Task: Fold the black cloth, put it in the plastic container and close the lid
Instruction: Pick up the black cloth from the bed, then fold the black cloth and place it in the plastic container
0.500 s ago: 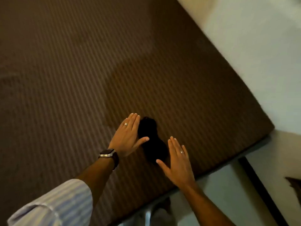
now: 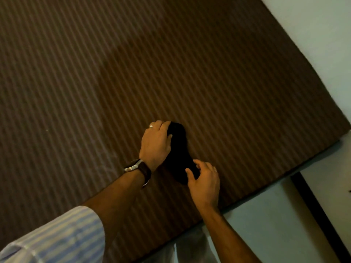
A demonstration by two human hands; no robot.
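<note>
Gripping black cloth [image 2: 178,150] | left hand [image 2: 155,143], right hand [image 2: 206,180] | apparently pinched

Saw black cloth [image 2: 178,152] bunched into narrow dark strip on brown striped mattress [image 2: 114,73], near its front edge. My left hand [image 2: 156,142] curled over cloth's far end, fingers gripping it, ring on one finger, watch [image 2: 137,168] with brown strap on wrist, striped sleeve [image 2: 57,238] pushed up forearm. My right hand [image 2: 206,180] pinched cloth's near end between thumb and fingers. Pale floor [image 2: 275,215] beyond mattress edge; something clear and shiny at bottom, too blurred to name.
</note>
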